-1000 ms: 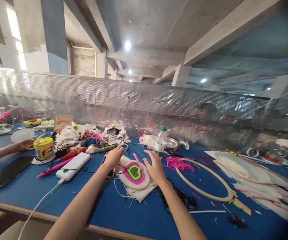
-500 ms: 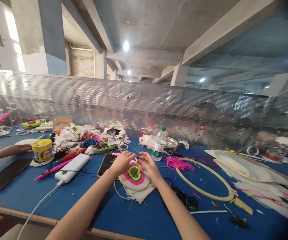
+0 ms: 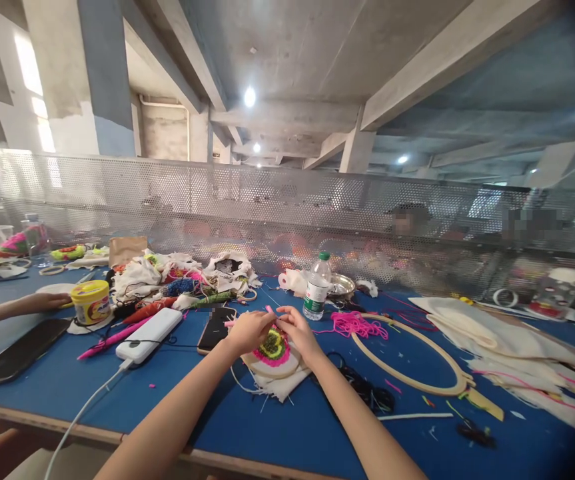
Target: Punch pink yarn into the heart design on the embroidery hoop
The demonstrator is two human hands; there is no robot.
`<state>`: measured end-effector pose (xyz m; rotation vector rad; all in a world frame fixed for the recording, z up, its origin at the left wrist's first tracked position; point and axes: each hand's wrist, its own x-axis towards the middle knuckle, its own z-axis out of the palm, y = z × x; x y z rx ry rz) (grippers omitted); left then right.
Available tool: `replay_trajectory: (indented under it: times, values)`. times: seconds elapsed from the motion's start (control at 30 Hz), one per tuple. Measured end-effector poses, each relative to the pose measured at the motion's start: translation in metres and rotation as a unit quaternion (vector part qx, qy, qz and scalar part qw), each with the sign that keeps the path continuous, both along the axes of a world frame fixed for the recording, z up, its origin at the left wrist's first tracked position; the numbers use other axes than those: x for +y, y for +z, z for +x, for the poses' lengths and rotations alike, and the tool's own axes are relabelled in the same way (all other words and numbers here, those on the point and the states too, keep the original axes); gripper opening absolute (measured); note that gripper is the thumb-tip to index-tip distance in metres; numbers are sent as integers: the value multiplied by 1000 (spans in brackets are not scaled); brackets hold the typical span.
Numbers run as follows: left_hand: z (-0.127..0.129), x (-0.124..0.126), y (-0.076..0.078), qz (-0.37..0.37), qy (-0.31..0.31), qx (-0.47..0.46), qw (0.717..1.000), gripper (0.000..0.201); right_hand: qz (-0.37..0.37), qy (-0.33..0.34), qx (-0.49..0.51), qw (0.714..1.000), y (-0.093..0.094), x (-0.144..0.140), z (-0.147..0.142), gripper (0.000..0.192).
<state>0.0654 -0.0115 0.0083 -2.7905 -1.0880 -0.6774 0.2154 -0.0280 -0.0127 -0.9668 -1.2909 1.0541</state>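
In the middle of the blue table lies a small embroidery hoop [image 3: 287,371] with white cloth, worked in pink, green and yellow yarn loops. My left hand [image 3: 250,332] is closed over its upper left part, with the end of a pink stick-like tool [image 3: 230,323] poking out beside it. My right hand [image 3: 296,328] pinches at the hoop's upper right, fingertips meeting the left ones. A bit of pink shows between the two hands, too small to name. The fingers hide the top of the hoop.
A water bottle [image 3: 318,287] stands behind my right hand, near pink yarn [image 3: 357,325] and a large wooden hoop [image 3: 407,378]. To the left are a phone [image 3: 213,333], a white power bank [image 3: 150,337], a yellow tub [image 3: 90,303] and another person's hand [image 3: 47,302].
My left hand has turned and sunk slightly lower over the hoop, covering more of the loops. The pink bit between the hands now points up. The view has shifted slightly.
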Motion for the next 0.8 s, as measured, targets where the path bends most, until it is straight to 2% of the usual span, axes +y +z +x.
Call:
replay_trajectory:
  times: [0.17, 0.4, 0.6, 0.8]
  values:
    - [-11, -2, -5, -1, 5, 13, 1000, 27, 22, 14, -37, 999, -9, 0, -4, 29]
    - [-27, -22, -8, 1, 37, -21, 999, 26, 75, 0, -98, 992, -20, -10, -17, 28]
    - [-29, -23, -4, 30, 68, -36, 997, 29, 110, -37, -151, 982, -13, -15, -11, 28]
    - [-34, -11, -2, 36, 82, -23, 996, 25, 98, -67, -216, 969, -7, -13, -2, 21]
